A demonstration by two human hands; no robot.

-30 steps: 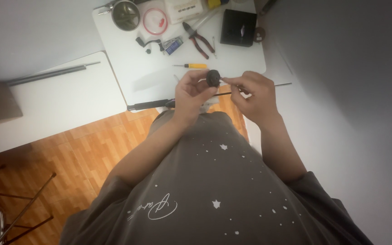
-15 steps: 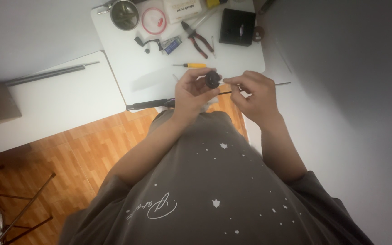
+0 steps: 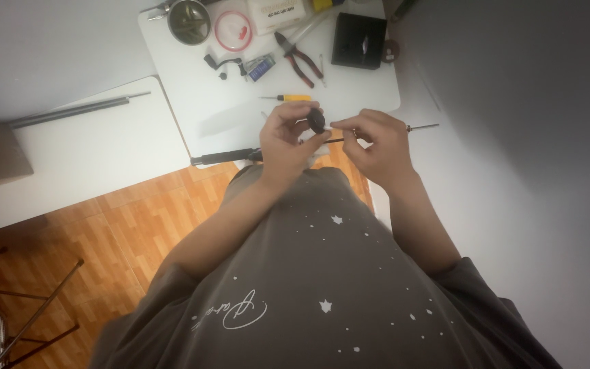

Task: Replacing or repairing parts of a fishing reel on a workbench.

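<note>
My left hand (image 3: 285, 140) pinches a small round black part (image 3: 317, 121) between thumb and fingertips, held up in front of my chest. My right hand (image 3: 375, 143) is closed around a thin dark rod (image 3: 423, 127) whose tip sticks out to the right; the rod's other end meets the black part. Both hands hover just over the near edge of a white table (image 3: 206, 113). A long black tube (image 3: 225, 157) runs along that edge, under my left hand.
On the white table lie a yellow-handled screwdriver (image 3: 289, 98), red-handled pliers (image 3: 298, 56), a black box (image 3: 358, 39), a metal cup (image 3: 188, 21), a red ring (image 3: 232, 31) and small parts. A second white table (image 3: 83, 157) with a grey bar (image 3: 69, 111) stands left. Wooden floor lies below.
My hands stay together on the black part and rod with only slight shifts. The view has drifted a little, moving the table slightly upward in the frame.
</note>
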